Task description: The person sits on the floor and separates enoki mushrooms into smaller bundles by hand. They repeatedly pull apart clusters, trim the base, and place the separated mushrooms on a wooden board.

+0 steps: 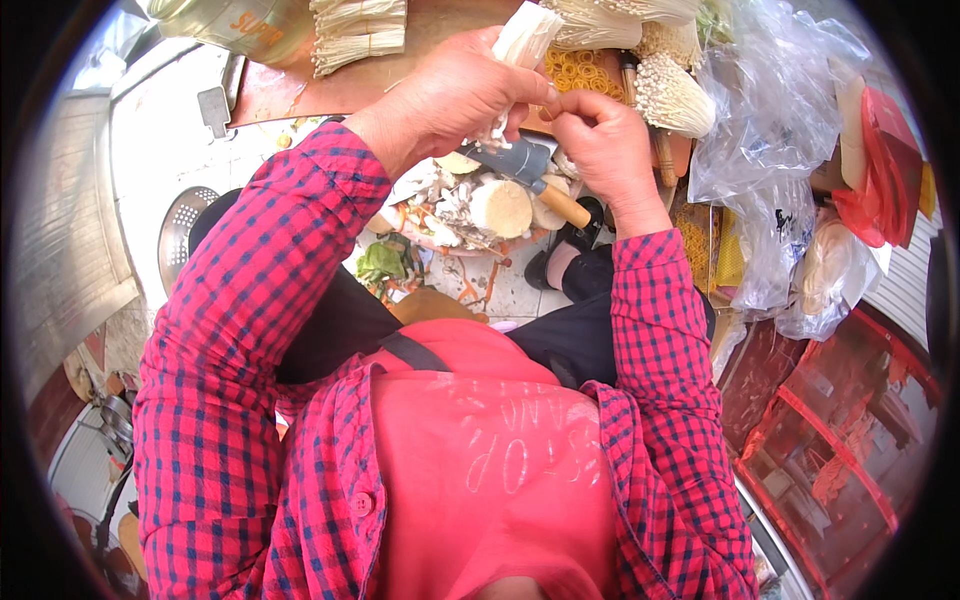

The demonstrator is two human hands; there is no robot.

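Observation:
My left hand (469,94) is closed round a small bundle of enoki mushrooms (527,34), which stick out above and below the fist. Close to its right, my right hand (604,142) pinches a thin rubber band (547,114) beside the left thumb. Yellow rubber bands (585,73) lie in a heap on the wooden board (274,91) just beyond the hands. One enoki bunch (675,94) lies right of the heap, and banded enoki bundles (360,34) lie at the board's far left.
Below the hands, a cleaver (517,165) with a wooden handle rests on a basin of vegetable scraps (450,225). Clear plastic bags (765,112) hang at right. A wooden-handled tool (664,157) lies by the board's right edge. A metal strainer (184,232) stands at left. Leaf scraps (381,262) lie on the floor.

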